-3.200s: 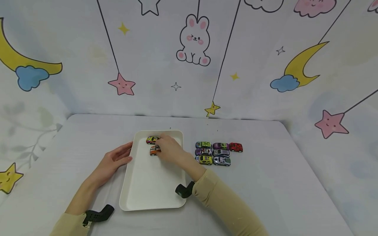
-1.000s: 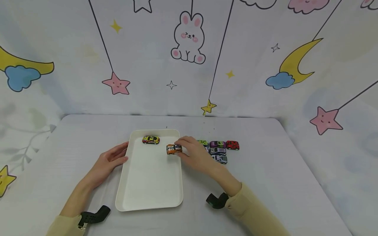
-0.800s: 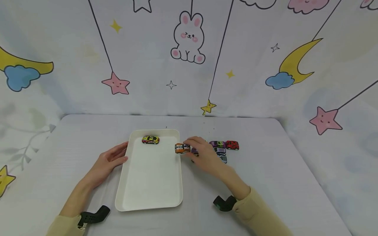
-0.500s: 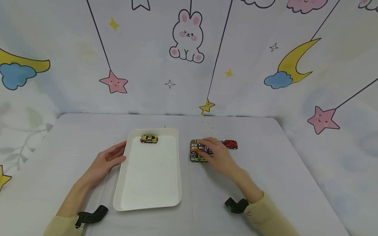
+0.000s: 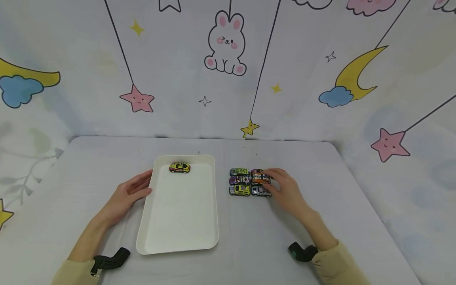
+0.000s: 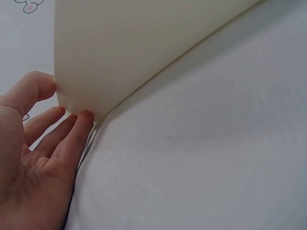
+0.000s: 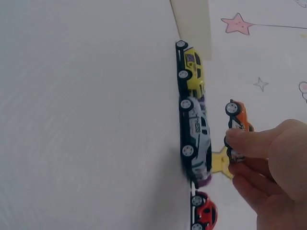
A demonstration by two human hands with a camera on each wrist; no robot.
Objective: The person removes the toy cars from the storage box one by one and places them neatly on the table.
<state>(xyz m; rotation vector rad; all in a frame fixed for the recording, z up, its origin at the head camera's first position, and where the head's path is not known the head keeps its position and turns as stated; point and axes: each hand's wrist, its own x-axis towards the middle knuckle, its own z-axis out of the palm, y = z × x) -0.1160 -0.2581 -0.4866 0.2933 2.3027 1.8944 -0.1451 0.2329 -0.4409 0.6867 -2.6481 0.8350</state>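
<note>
In the head view my right hand [image 5: 289, 194] pinches an orange toy car [image 5: 259, 177] between thumb and fingers, over the right part of a group of toy cars. The right wrist view shows the held orange car raised above a silver toy car [image 7: 195, 136]. My left hand [image 5: 124, 200] touches the left side of a white tray [image 5: 179, 215] with extended fingers; in the left wrist view its fingertips [image 6: 86, 117] meet the tray wall. One yellow and red toy car [image 5: 179, 168] sits in the tray's upper left.
Left in the group are a green car [image 5: 239, 172], a purple car [image 5: 239, 180] and a yellow car [image 5: 239, 190]. A red car [image 7: 205, 211] shows in the right wrist view, hidden by my hand in the head view. A patterned wall hanging [image 5: 171, 118] rises behind the table.
My right hand took the orange car out of the tray and carried it right, across the tray rim and over the car group. My left hand stayed at the tray's side.
</note>
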